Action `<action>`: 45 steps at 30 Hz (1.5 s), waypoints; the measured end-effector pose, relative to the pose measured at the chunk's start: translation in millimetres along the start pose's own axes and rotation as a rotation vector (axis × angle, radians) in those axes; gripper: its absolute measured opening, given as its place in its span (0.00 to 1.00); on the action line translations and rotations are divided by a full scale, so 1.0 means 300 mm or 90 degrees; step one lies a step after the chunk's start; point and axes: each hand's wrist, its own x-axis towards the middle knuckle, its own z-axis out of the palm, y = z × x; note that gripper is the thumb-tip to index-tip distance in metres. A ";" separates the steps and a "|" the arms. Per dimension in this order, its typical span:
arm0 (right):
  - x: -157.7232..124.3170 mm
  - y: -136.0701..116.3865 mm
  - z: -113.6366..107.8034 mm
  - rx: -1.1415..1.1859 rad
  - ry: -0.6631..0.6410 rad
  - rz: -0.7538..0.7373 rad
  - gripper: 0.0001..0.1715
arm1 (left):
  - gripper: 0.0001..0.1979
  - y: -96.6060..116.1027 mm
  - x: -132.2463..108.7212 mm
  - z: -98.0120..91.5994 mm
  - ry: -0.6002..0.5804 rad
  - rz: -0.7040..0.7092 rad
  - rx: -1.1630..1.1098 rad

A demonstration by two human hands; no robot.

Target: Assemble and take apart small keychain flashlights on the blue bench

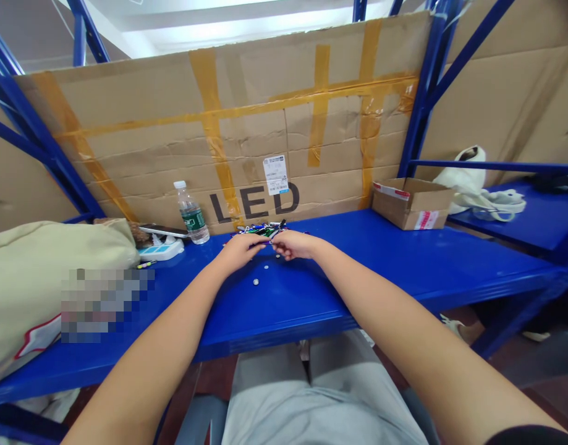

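Note:
Both my arms reach forward over a blue shelf (404, 259). My left hand (240, 249) and my right hand (295, 244) meet with curled fingers, pinching a small thin item between them that is too small to name. Just behind them lies a pile of small coloured parts (262, 229), green, black and silver. Two small round silver pieces, possibly button cells, lie on the shelf below my hands, one (266, 267) and another (255, 282).
A plastic water bottle (191, 213) stands at the back left beside a phone (163, 231) and a white-blue device (162, 249). A beige bag (47, 272) fills the left. A small open carton (411, 202) sits right. A taped cardboard sheet marked LED (256, 136) forms the back wall.

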 end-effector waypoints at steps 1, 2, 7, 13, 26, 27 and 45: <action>0.003 0.002 0.003 0.014 -0.005 -0.007 0.14 | 0.16 0.003 0.000 -0.001 0.003 -0.026 -0.029; 0.005 0.004 0.005 -0.005 0.002 -0.030 0.15 | 0.17 0.005 0.000 -0.002 0.000 -0.054 -0.060; 0.012 0.007 -0.002 -0.350 0.132 -0.262 0.20 | 0.21 0.012 -0.003 -0.013 -0.082 -0.172 -0.231; 0.001 0.001 0.003 -0.481 0.207 -0.322 0.24 | 0.23 0.021 -0.006 -0.012 -0.078 -0.218 -0.340; -0.007 -0.010 -0.017 -0.452 0.178 -0.341 0.14 | 0.17 0.012 -0.023 -0.026 -0.105 -0.360 -0.651; -0.010 -0.011 -0.013 -0.453 0.171 -0.339 0.14 | 0.17 0.009 -0.026 -0.026 -0.107 -0.357 -0.656; -0.027 -0.022 0.011 -0.394 0.157 -0.294 0.17 | 0.19 0.004 -0.025 -0.014 -0.100 -0.316 -0.528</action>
